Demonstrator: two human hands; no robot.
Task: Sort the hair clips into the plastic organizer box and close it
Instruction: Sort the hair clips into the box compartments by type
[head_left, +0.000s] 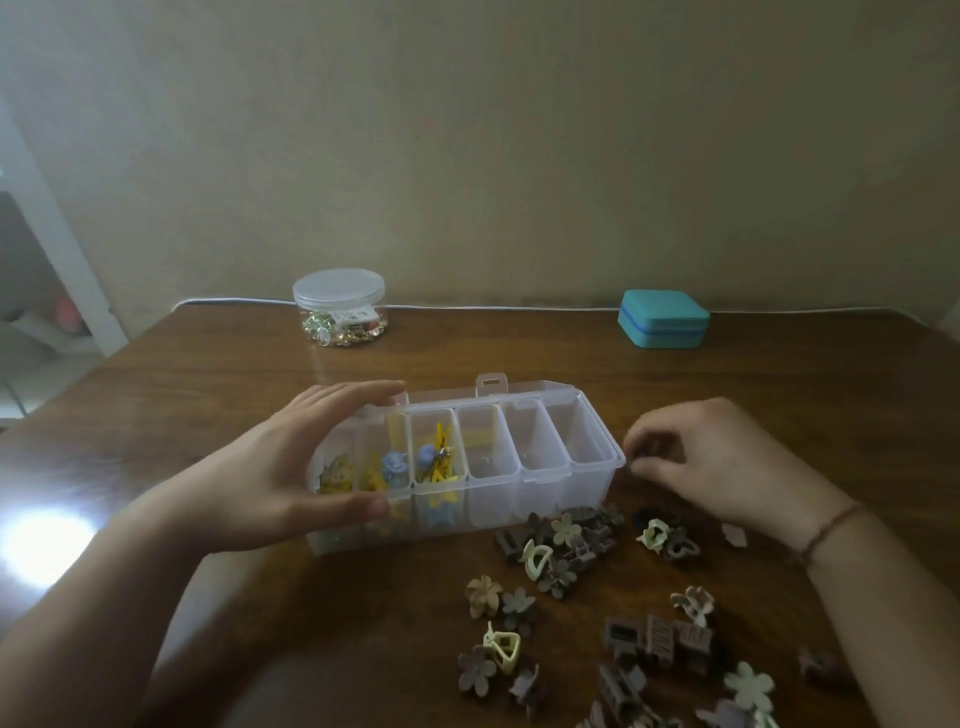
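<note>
While your left hand (291, 467) cupped the organizer box (519, 467) steady, your right hand (711, 462), beside its right end, curled its fingers; hold unclear.

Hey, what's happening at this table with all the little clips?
A person is sorting hair clips into a clear organizer box. The left hand grips the box's left end; the lid is open. The leftmost compartments hold yellow and blue clips; the right ones look empty. The right hand is curled beside the box. Brown and green clips lie loose on the table.

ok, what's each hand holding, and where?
Left hand grips the organizer box by its left end, thumb in front, fingers behind. Right hand: cannot tell.
</note>
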